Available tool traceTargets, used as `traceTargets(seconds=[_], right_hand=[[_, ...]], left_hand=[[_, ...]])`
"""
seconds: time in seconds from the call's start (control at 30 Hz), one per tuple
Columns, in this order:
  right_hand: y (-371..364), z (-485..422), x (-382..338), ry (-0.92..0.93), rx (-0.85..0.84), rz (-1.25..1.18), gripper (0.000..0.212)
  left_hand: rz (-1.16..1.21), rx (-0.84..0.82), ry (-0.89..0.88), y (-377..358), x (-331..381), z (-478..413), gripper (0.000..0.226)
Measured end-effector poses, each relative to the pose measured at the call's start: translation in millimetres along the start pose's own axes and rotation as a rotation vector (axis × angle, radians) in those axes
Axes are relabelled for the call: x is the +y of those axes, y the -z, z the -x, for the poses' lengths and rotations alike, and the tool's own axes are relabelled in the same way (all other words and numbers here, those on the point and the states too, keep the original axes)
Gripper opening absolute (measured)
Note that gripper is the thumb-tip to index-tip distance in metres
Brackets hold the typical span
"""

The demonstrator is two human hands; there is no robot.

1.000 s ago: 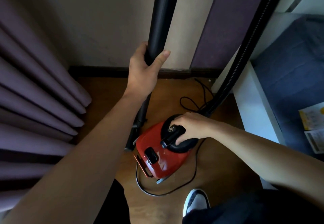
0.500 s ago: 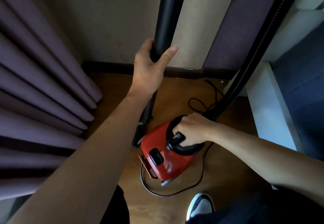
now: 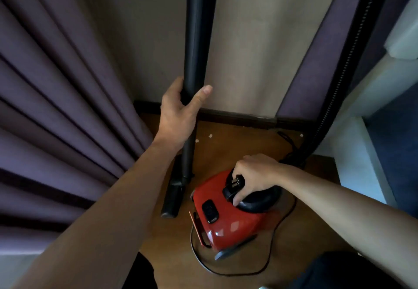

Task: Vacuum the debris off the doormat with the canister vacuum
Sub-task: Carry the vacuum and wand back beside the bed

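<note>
A purple curtain (image 3: 56, 107) hangs in deep folds to the left of the left fingers (image 3: 177, 85). Behind those fingers stands a beige wall (image 3: 248, 39), with a purple panel (image 3: 328, 51) on it farther to their right. A dark skirting (image 3: 237, 118) runs along the wall's foot, just below the left fingers. The wood floor (image 3: 226, 153) shows between them and the right fingers (image 3: 236, 199), and a few pale crumbs (image 3: 210, 136) lie on it near the skirting. Right of the right fingers is a white bench (image 3: 352, 175) with a blue cushion (image 3: 398, 153). The light is dim, brightest on the bench.
</note>
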State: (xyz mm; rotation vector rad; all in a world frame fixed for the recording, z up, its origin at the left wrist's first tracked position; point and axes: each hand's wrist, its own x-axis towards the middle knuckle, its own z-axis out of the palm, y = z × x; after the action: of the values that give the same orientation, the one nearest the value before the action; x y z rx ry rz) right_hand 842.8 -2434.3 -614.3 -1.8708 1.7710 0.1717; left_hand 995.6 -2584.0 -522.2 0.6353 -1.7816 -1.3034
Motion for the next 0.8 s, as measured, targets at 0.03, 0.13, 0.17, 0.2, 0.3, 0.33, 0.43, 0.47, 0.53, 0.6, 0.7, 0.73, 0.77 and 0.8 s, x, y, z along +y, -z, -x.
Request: traceTargets(seconds=[0.03, 0.13, 0.17, 0.2, 0.3, 0.33, 0.43, 0.47, 0.53, 0.6, 0.7, 0.73, 0.77, 0.8], right_hand=[[9, 1, -1, -0.002, 0.002, 0.017, 0.069], [44, 6, -5, -0.03, 0.025, 0.039, 0.07], [58, 10, -7, -0.043, 0.039, 0.038, 0.068], [74, 16, -12, -0.055, 0.054, 0.032, 0.067], [131, 41, -33, -0.09, 0.082, 0.026, 0.063], [152, 51, -42, -0.1, 0.092, 0.037, 0.063], [213, 84, -72, -0.12, 0.127, 0.051, 0.066], [235, 96, -84, -0.124, 0.123, 0.055, 0.066], [278, 121, -108, -0.13, 0.108, 0.044, 0.064], [317, 148, -133, -0.134, 0.097, 0.031, 0.066], [372, 191, -169, -0.137, 0.088, 0.026, 0.068], [391, 206, -182, -0.138, 0.082, 0.019, 0.067], [409, 221, -195, -0.139, 0.075, 0.012, 0.067], [427, 234, -207, -0.142, 0.068, 0.008, 0.068]], left_hand=[[-0.002, 0.01, -0.002, 6, 6, -4, 0.021], [-0.012, 0.062, -0.005, 24, 35, -19, 0.027], [-0.015, 0.076, -0.007, 29, 49, -23, 0.029], [-0.022, 0.085, -0.006, 34, 63, -26, 0.032], [-0.055, 0.085, 0.01, 46, 115, -34, 0.039], [-0.056, 0.081, 0.021, 50, 134, -37, 0.041], [-0.049, 0.088, 0.065, 65, 201, -50, 0.049], [-0.042, 0.102, 0.072, 71, 225, -56, 0.05], [-0.021, 0.118, 0.093, 83, 279, -68, 0.05], [0.004, 0.123, 0.113, 96, 330, -77, 0.049], [-0.006, 0.121, 0.129, 114, 404, -84, 0.052], [-0.012, 0.121, 0.125, 120, 429, -85, 0.052], [-0.013, 0.118, 0.119, 126, 453, -86, 0.052], [-0.015, 0.117, 0.115, 133, 477, -87, 0.05]])
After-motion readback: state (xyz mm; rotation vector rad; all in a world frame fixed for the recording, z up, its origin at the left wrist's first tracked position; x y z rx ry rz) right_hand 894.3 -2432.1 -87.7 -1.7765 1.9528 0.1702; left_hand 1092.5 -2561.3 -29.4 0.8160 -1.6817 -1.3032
